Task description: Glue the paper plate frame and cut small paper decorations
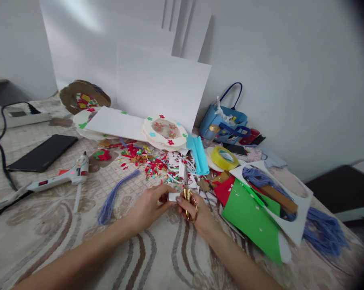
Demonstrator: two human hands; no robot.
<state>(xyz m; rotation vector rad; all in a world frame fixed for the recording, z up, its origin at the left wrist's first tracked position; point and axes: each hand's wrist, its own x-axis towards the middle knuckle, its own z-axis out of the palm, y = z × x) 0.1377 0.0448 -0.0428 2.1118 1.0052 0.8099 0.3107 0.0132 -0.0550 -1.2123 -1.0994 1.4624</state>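
Observation:
My left hand [152, 205] pinches a small piece of white paper [173, 196] in front of me. The thumb of my right hand [200, 209] rests at the paper's other end. In that same hand sits a pair of gold-handled scissors [186, 189], its blades pointing away from me over the scraps. Just beyond both hands lies a heap of coloured paper scraps [160, 163], mostly red and white. A bundle of blue yarn [117, 197] lies left of my left hand.
On the left are a glue gun [79, 171] with its cord and a black phone [43, 153]. Decorated round pieces [165, 133] lean at the back before white boards [160, 88]. To the right lie yellow tape [224, 158], a green sheet [251, 219] and a blue bag [222, 121].

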